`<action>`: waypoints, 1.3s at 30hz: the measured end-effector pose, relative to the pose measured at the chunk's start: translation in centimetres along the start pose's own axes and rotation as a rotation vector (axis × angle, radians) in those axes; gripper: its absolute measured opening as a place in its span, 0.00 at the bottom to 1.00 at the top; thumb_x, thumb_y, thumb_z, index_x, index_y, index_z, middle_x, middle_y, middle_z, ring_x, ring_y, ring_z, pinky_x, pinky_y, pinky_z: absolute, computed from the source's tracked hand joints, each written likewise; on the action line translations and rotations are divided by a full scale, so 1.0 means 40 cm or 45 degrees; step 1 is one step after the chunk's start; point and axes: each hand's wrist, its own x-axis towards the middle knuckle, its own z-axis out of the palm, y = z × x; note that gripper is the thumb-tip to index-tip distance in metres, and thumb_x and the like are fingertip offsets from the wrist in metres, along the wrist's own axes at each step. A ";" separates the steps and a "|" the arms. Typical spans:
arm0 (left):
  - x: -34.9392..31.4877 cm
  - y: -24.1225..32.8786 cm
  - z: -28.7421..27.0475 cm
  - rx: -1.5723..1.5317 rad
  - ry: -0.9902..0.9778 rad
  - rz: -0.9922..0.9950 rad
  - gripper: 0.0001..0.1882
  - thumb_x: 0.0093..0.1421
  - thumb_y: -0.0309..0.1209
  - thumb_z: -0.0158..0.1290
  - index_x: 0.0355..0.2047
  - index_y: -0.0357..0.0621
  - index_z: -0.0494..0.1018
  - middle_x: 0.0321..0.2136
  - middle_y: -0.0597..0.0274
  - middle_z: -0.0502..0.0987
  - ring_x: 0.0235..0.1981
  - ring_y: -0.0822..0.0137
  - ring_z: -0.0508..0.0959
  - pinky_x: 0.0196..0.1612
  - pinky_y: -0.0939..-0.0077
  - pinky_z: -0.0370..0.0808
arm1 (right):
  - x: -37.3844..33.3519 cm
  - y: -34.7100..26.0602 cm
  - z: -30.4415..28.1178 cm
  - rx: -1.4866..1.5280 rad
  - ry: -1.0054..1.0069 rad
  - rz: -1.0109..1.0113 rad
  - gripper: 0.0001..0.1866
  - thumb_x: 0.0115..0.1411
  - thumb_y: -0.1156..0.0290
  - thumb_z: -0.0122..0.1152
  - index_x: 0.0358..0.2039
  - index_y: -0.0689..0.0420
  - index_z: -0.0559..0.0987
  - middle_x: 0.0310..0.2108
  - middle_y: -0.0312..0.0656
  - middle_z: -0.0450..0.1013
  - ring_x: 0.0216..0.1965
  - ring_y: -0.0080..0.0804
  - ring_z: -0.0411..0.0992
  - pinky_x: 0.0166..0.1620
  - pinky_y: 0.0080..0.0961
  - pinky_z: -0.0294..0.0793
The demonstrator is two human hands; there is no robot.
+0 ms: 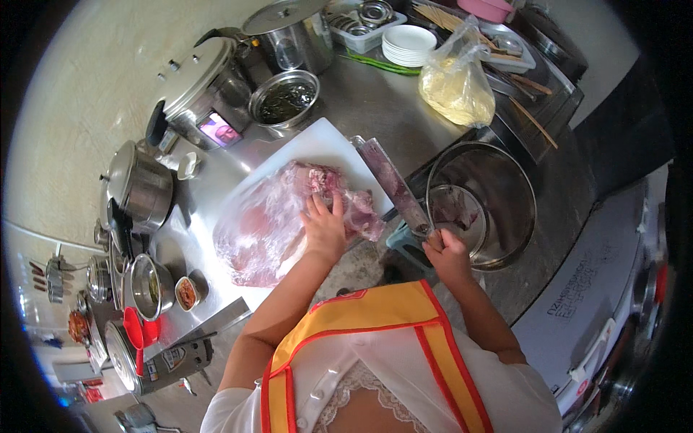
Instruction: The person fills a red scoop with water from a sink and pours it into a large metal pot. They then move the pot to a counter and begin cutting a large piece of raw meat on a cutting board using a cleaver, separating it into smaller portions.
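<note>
A large slab of raw pink meat (253, 231), partly under clear plastic film, lies on a white cutting board (317, 141). My left hand (325, 229) rests on the meat with its fingers spread. My right hand (447, 254) is closed round the handle of a cleaver (393, 186). The broad blade, smeared with residue, points up and to the left, just right of the meat and apart from it. Below the cleaver stands a wide steel pot (533, 206) with a dark piece of meat (456, 208) low inside it.
Behind the board are a bowl of dark greens (287, 101), a pressure cooker (198, 86) with a phone (219, 130) against it, stacked white plates (408, 45) and a bag of pale yellow food (456, 86). More pots, bowls and a red ladle (141, 332) stand at left.
</note>
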 end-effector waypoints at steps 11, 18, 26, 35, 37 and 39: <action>0.023 0.028 -0.013 0.142 -0.095 -0.023 0.37 0.48 0.37 0.51 0.56 0.43 0.46 0.55 0.36 0.46 0.57 0.44 0.48 0.52 0.47 0.52 | -0.009 0.069 -0.045 0.033 -0.006 0.226 0.14 0.46 0.69 0.58 0.31 0.64 0.70 0.24 0.49 0.69 0.27 0.41 0.69 0.31 0.31 0.66; -0.009 -0.086 -0.030 -0.681 0.160 0.202 0.36 0.43 0.33 0.56 0.51 0.39 0.55 0.52 0.41 0.54 0.53 0.45 0.55 0.53 0.58 0.57 | 0.015 0.068 -0.040 0.034 -0.038 0.158 0.12 0.45 0.71 0.59 0.28 0.65 0.70 0.22 0.46 0.68 0.25 0.37 0.68 0.29 0.29 0.66; -0.187 -0.287 0.054 -0.707 0.569 -0.247 0.27 0.41 0.24 0.54 0.45 0.40 0.64 0.47 0.46 0.61 0.47 0.48 0.63 0.49 0.62 0.62 | 0.034 0.062 -0.010 0.745 -0.220 0.535 0.07 0.47 0.74 0.58 0.23 0.62 0.69 0.17 0.36 0.65 0.18 0.21 0.64 0.21 0.20 0.62; -0.283 -0.418 0.057 -0.877 0.377 -0.804 0.29 0.45 0.32 0.56 0.48 0.39 0.60 0.49 0.38 0.58 0.48 0.45 0.63 0.49 0.62 0.62 | 0.013 0.034 0.079 1.336 -0.635 0.702 0.04 0.46 0.79 0.56 0.23 0.58 0.70 0.22 0.41 0.68 0.29 0.33 0.71 0.31 0.27 0.70; -0.260 -0.469 0.062 -0.924 0.269 -0.885 0.32 0.46 0.36 0.56 0.49 0.39 0.58 0.49 0.38 0.59 0.48 0.47 0.63 0.48 0.64 0.63 | 0.003 0.045 0.122 1.510 -0.770 0.691 0.05 0.45 0.81 0.55 0.24 0.58 0.72 0.29 0.43 0.70 0.38 0.39 0.70 0.39 0.32 0.69; -0.245 -0.542 0.129 -1.008 0.335 -0.867 0.33 0.46 0.38 0.56 0.50 0.39 0.58 0.46 0.38 0.62 0.46 0.49 0.66 0.47 0.66 0.64 | -0.008 0.009 0.179 1.608 -0.817 0.663 0.06 0.45 0.82 0.55 0.26 0.59 0.73 0.31 0.43 0.71 0.40 0.40 0.69 0.41 0.32 0.69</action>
